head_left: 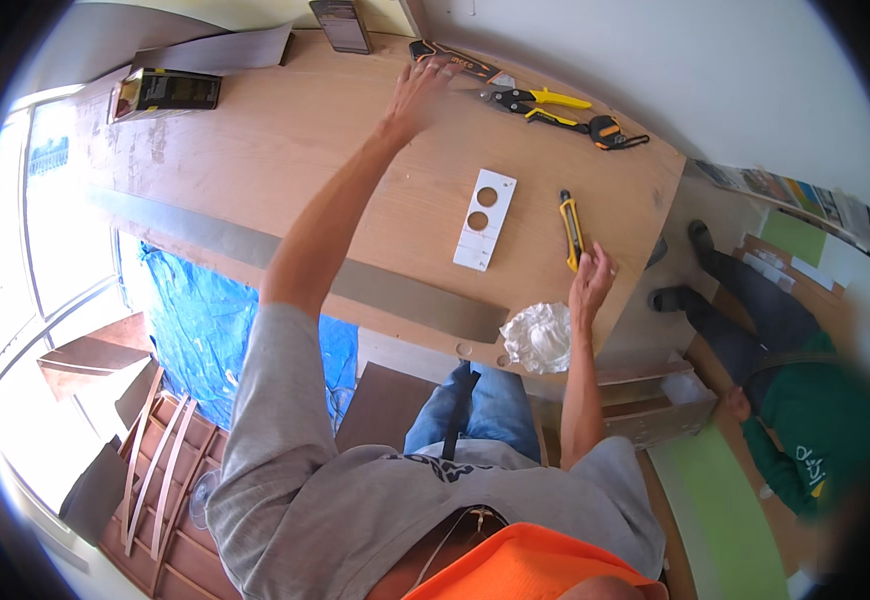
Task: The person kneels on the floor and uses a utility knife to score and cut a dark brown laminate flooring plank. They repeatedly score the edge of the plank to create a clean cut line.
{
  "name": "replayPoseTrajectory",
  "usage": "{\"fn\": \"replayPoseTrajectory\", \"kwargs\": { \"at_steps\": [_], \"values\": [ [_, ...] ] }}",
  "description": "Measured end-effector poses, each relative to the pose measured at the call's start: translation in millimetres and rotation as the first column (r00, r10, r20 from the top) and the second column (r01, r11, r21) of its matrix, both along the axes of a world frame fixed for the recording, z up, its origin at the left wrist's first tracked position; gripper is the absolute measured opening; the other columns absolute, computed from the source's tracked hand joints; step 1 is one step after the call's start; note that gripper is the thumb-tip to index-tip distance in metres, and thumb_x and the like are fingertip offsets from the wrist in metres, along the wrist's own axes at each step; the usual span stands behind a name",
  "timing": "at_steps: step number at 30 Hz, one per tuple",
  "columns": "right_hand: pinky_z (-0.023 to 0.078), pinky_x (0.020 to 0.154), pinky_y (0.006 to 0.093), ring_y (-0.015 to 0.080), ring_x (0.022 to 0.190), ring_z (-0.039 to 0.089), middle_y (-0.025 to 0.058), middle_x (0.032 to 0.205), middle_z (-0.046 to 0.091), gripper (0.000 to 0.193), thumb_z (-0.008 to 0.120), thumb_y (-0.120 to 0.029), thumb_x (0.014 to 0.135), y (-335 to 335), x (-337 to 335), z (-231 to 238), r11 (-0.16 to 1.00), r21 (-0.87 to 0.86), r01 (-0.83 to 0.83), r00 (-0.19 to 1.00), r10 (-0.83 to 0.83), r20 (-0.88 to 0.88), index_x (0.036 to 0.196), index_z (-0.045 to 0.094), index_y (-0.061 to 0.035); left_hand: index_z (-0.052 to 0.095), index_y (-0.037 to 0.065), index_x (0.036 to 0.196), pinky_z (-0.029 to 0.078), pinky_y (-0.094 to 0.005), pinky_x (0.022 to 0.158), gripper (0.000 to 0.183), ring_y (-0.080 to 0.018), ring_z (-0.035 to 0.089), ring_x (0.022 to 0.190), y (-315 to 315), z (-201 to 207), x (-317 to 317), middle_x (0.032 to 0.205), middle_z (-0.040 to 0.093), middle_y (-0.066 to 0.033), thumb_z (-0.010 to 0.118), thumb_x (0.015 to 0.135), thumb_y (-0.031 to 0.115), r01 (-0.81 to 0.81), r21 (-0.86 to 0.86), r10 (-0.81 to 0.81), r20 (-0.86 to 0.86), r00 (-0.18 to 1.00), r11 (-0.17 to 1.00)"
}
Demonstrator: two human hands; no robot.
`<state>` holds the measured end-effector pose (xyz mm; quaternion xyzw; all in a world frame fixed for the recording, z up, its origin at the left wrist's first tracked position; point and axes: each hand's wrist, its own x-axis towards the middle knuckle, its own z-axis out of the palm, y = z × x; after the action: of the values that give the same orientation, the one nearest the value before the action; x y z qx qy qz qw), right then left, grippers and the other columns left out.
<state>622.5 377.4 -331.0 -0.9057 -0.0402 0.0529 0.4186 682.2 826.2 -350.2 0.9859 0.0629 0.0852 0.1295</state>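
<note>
My left arm stretches across the wooden worktop (355, 225). My left hand (422, 92) has its fingers outstretched over a black tool with orange markings (467, 64); whether it touches the tool is unclear. Beside that tool are tin snips (535, 103) with yellow-and-black handles and a tape measure (610, 132). Nearer to me, my right hand (592, 282) is loosely curled, thumb apart, at the lower end of a yellow utility knife (570, 230). The knife lies on the wood. Left of it rests a white plate with two round holes (484, 220). Crumpled white material (538, 338) sits next to my right wrist.
A phone (341, 25) leans at the back edge, with a dark box (167, 92) farther left. A grey strip (395, 290) runs along the worktop. Blue sheeting (195, 325) hangs below. At right, another person in a green top (800, 420) is beside a drawer-like box (650, 405).
</note>
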Motion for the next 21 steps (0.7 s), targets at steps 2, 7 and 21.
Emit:
{"fn": "replayPoseTrajectory", "kwargs": {
  "at_steps": [2, 7, 21],
  "values": [
    [0.050, 0.091, 0.0433, 0.0327, 0.103, 0.059, 0.0181, 0.116, 0.054, 0.029, 0.059, -0.014, 0.098, 1.6, -7.7, 11.0, 0.994, -0.101, 0.027, 0.996, -0.019, 0.085, 0.123, 0.058, 0.0011, 0.051, 0.018, 0.138, 0.035, -0.0555, 0.109, 0.048, -0.0304, 0.047, 0.131, 10.4, -6.1, 25.5, 0.137, 0.054, -0.0085, 0.064, 0.092, 0.017, 0.080, 0.174, -0.074, -0.042, 0.996, 0.982],
    [0.048, 0.092, 0.0436, 0.0321, 0.108, 0.056, 0.0180, 0.115, 0.055, 0.025, 0.057, -0.012, 0.099, 36.1, -11.4, 33.6, 0.999, -0.032, 0.004, 0.996, -0.001, 0.084, 0.121, 0.058, -0.0002, 0.051, 0.015, 0.138, 0.035, -0.0531, 0.109, 0.049, -0.0324, 0.047, 0.130, 27.4, -14.7, 42.0, 0.134, 0.054, -0.0115, 0.066, 0.092, 0.023, 0.153, 0.180, -0.120, -0.181, 0.976, 0.972],
    [0.050, 0.086, 0.0325, 0.0174, 0.095, 0.062, 0.0100, 0.105, 0.065, 0.029, 0.059, -0.021, 0.099, 218.1, -32.8, 100.7, 0.732, 0.608, -0.307, 0.759, 0.574, -0.307, 0.121, 0.058, -0.0013, 0.049, 0.001, 0.135, 0.053, -0.0315, 0.085, 0.054, -0.0162, 0.062, 0.102, -75.5, 132.0, -189.0, 0.117, 0.063, -0.0090, 0.029, 0.108, 0.044, -0.141, -0.950, 0.465, -0.262, 0.846, -0.278]
  ]
}}
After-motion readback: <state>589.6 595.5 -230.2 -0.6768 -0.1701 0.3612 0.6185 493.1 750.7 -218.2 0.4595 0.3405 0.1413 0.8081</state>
